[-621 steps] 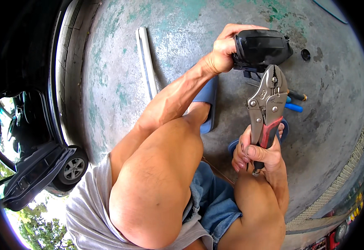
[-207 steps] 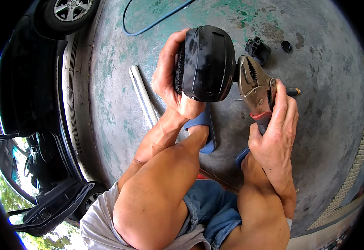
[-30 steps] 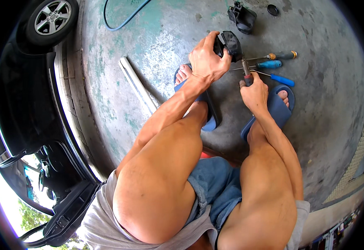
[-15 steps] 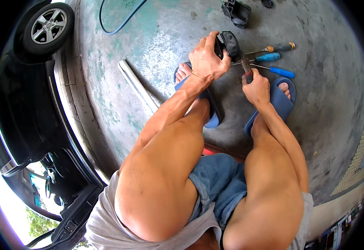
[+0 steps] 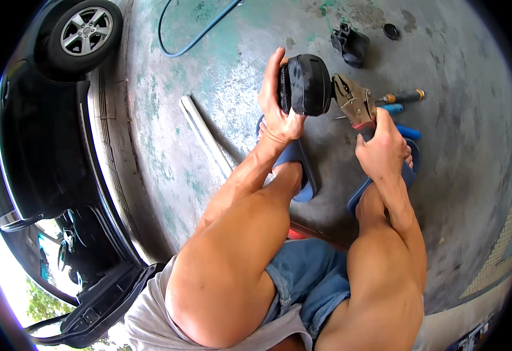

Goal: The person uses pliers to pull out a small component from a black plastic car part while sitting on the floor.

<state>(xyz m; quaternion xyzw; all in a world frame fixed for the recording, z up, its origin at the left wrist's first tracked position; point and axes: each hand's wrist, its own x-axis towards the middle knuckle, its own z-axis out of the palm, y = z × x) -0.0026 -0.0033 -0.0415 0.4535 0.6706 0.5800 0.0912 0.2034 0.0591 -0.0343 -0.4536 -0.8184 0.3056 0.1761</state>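
Note:
My left hand [image 5: 282, 111] grips a rounded black part [image 5: 311, 85] with a ribbed edge, held up above the floor between my feet. In my right hand [image 5: 383, 149] is a pair of locking pliers [image 5: 355, 102] with metal jaws and a red grip. The jaws are beside the right side of the black part, close to a small dark stub there; whether they clamp it I cannot tell. Behind the pliers lie a screwdriver with an orange and black handle [image 5: 408, 96] and a blue-handled screwdriver [image 5: 408, 132], partly hidden by my right hand.
Farther off on the concrete floor sit a black plastic housing [image 5: 352, 47] and a small round black cap [image 5: 391, 31]. A white metal bar [image 5: 206, 134] lies left of my left foot. A blue hose [image 5: 177, 54] curves at the far left. A black car [image 5: 45, 140] stands along the left side.
Both hands have lifted the black part and pliers closer to me. The pliers have turned, so their jaws now show broadside. The view has shifted slightly.

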